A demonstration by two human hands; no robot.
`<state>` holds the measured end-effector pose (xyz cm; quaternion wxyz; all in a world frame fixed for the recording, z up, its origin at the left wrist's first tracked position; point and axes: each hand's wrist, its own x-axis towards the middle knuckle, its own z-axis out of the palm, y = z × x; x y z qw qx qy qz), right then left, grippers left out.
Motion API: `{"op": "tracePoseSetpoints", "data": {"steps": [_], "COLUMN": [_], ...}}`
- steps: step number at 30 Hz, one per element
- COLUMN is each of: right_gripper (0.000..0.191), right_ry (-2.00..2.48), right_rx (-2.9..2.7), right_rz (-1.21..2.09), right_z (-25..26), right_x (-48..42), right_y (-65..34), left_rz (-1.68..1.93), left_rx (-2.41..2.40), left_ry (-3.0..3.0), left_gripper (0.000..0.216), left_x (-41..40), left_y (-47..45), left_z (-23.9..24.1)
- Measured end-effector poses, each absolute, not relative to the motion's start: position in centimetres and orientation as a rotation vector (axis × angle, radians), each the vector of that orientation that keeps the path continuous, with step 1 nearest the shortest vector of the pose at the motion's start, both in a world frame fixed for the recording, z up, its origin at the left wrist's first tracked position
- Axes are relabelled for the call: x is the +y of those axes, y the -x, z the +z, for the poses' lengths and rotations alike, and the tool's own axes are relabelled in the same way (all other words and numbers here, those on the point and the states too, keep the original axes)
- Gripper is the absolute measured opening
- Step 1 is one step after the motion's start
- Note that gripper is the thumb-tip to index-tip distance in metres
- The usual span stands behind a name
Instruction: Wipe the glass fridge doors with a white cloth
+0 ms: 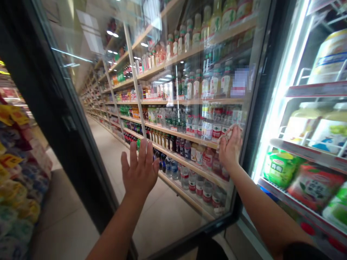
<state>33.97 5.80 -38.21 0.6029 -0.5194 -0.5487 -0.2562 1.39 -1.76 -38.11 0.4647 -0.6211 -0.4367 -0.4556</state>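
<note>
A glass cooler door (168,213) with a black frame stands swung open before me. My left hand (140,167) is raised at the pane with fingers spread and nothing in it; whether the palm touches the glass I cannot tell. At the right side of the pane, near the hinge-side frame, my right hand (230,147) presses a crumpled pale cloth (225,135) against the glass. Fingers bend over the cloth, hiding part of it. Through the pane show shelves of bottled drinks (195,155).
To the right, the lit cooler holds jars and a green bag (279,168) on wire-fronted shelves (309,155). Packaged goods in yellow wrappers (16,187) are stacked at the left. Pale floor tiles (62,224) run beneath the door.
</note>
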Motion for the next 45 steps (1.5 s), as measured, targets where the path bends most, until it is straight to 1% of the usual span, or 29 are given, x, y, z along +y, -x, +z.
{"op": "tracePoseSetpoints", "data": {"steps": [2,4,10,12,16,18,24,26,30,32,38,40,45], "right_gripper": [0.066,0.066,0.066,0.066,0.066,0.065,0.072,0.073,0.072,0.072,0.070,0.067,0.058], "right_ry": [1.204,1.204,1.158,1.160,1.185,1.178,1.056,1.029,1.026,1.014,0.852,0.836,0.849], "right_rx": [-1.246,-1.233,-1.276,-1.310,-1.298,-1.311,-1.515,-1.547,-1.554,-1.554,-1.713,-1.742,-1.743], "right_rz": [-0.574,-0.557,-0.635,-0.676,-0.677,-0.681,-0.819,-0.855,-0.867,-0.874,-0.940,-0.937,-0.903], "right_z": [-37.6,-38.8,-47.8,-48.3,-45.4,-45.1,-50.7,-50.4,-46.3,-45.3,-48.7,-48.3,-45.4], "right_x": [6.1,6.2,5.7,5.7,5.8,5.6,4.3,4.0,4.0,3.9,2.3,1.8,1.1], "right_y": [-34.6,-34.8,-34.5,-34.6,-34.3,-33.6,-31.0,-30.2,-28.6,-27.7,-24.8,-23.8,-21.5], "left_rz": [-1.111,-1.092,-1.095,-1.099,-1.089,-1.070,-1.009,-1.003,-1.008,-1.015,-1.034,-1.037,-1.030], "left_rx": [-1.070,-1.074,-1.081,-1.087,-1.070,-1.065,-1.082,-1.081,-1.087,-1.087,-1.061,-1.061,-1.052], "left_ry": [1.519,1.508,1.509,1.523,1.507,1.489,1.442,1.436,1.433,1.437,1.470,1.473,1.460], "left_gripper": [0.071,0.073,0.075,0.075,0.075,0.076,0.076,0.076,0.074,0.074,0.077,0.077,0.077], "left_x": [-1.8,-1.8,-1.9,-1.9,-1.9,-1.9,-1.9,-1.9,-1.9,-1.9,-2.1,-2.1,-2.1], "left_y": [-1.4,-1.5,-1.5,-1.5,-1.5,-1.6,-1.6,-1.5,-1.5,-1.6,-1.6,-1.6,-1.7], "left_z": [-38.1,-38.1,-38.2,-38.2,-38.1,-38.1,-38.1,-38.1,-38.1,-38.1,-38.1,-38.0,-38.0]}}
